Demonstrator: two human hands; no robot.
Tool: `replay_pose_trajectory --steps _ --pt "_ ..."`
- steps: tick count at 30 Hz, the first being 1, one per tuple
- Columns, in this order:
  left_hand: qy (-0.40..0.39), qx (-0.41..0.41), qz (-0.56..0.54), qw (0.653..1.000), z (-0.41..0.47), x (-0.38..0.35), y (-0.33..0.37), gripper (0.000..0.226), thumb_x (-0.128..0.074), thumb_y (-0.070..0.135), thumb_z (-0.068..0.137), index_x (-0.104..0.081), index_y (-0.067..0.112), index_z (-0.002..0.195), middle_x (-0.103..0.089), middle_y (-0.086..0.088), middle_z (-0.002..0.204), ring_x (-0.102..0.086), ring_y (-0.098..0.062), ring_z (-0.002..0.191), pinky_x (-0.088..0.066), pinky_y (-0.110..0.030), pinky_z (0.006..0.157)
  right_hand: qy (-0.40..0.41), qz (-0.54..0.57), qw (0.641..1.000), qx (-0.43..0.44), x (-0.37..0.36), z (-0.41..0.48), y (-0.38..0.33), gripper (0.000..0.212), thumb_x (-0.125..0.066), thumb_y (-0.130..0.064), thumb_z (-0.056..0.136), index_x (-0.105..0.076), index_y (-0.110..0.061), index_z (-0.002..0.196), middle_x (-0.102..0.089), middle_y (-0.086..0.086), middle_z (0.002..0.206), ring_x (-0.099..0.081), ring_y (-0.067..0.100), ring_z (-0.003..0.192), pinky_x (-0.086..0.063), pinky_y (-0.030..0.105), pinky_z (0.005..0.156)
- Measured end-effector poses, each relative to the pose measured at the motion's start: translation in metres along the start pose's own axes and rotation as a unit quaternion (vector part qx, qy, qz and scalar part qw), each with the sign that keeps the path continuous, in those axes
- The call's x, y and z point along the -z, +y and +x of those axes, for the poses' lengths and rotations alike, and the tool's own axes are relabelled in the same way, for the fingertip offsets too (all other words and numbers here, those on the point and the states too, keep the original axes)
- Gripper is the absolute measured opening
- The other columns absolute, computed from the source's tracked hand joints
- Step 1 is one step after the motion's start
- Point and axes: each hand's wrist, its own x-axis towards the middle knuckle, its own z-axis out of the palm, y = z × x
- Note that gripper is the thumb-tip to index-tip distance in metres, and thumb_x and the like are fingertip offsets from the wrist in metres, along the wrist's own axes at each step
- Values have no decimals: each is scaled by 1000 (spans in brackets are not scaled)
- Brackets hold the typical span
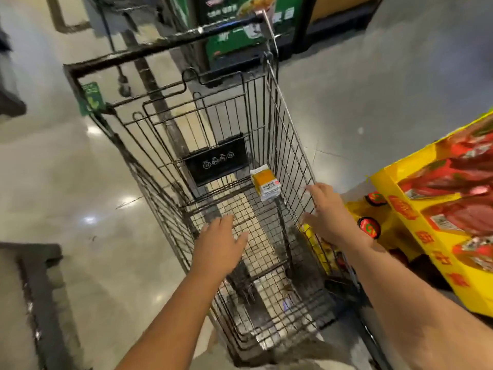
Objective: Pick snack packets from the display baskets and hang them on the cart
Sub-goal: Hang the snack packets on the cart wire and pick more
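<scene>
both hands are empty. the left hand [221, 243] hovers palm down, fingers straight and slightly spread, over the near end of the dark wire shopping cart [289, 145]. the right hand [324, 212] is spread just as flat, its fingertips at the top wire of the cart's right wall; whether they touch the wire i cannot tell.

further in, one small orange-and-white snack packet [266, 184] sits against that same right wall, near the black plastic seat flap [217, 162]. it looks hung on the wire, though the hook itself is too small to make out. just beside the right arm stands the yellow cardboard display tray [432, 252], packed with red snack packets [461, 217]. beyond, the cart's black handle bar [149, 50] and a green display stand [240, 36] close the view.

my reading: this is the gap between one packet placed and the next pick. the next move calls for the right hand to swing out to the tray, pinch one red packet near its top edge, and bring it back to a free wire on the cart wall, clear of the orange one.
</scene>
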Motion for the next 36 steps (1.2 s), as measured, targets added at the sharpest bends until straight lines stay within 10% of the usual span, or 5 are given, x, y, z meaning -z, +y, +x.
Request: replay_pose_trajectory --steps 5,10,17,28,36 --pt "-63 -12 27 998 76 -15 -18 63 -49 51 99 -40 16 151 -50 -8 148 -46 -28 134 -45 -46 108 54 134 983 -112 -22 55 17 105 -77 -14 84 -7 -42 157 -37 0 160 -50 25 132 -48 38 98" --pt "-97 20 10 995 140 -46 -23 65 -47 55 100 -37 15 151 -54 -13 141 -54 -33 127 -49 -48 102 84 180 969 -145 -49 87 45 22 -62 -34 90 -55 -37 110 -73 4 90 -70 31 83 -58 46 74" --pt "-136 71 -66 986 224 -128 -14 70 -42 57 102 -33 12 154 -42 -18 155 -41 -38 140 -36 -49 115 77 212 964 -140 -63 101 59 25 -70 -30 93 -68 -26 118 -62 -8 70 -54 16 60 -41 30 63" --pt "-111 238 -377 888 335 -212 0 74 -38 64 100 -40 13 153 -45 -15 154 -44 -38 140 -34 -49 118 88 306 931 -179 -75 105 70 8 -70 -39 92 -67 -39 99 -72 -3 65 -71 9 67 -61 31 69" --pt "-147 232 -489 828 358 -222 6 62 -54 67 93 -65 13 122 -74 -5 112 -65 -16 85 -50 -34 72 84 260 942 -194 -74 104 70 49 -65 -55 84 -66 -31 127 -75 3 81 -72 28 76 -61 50 74"
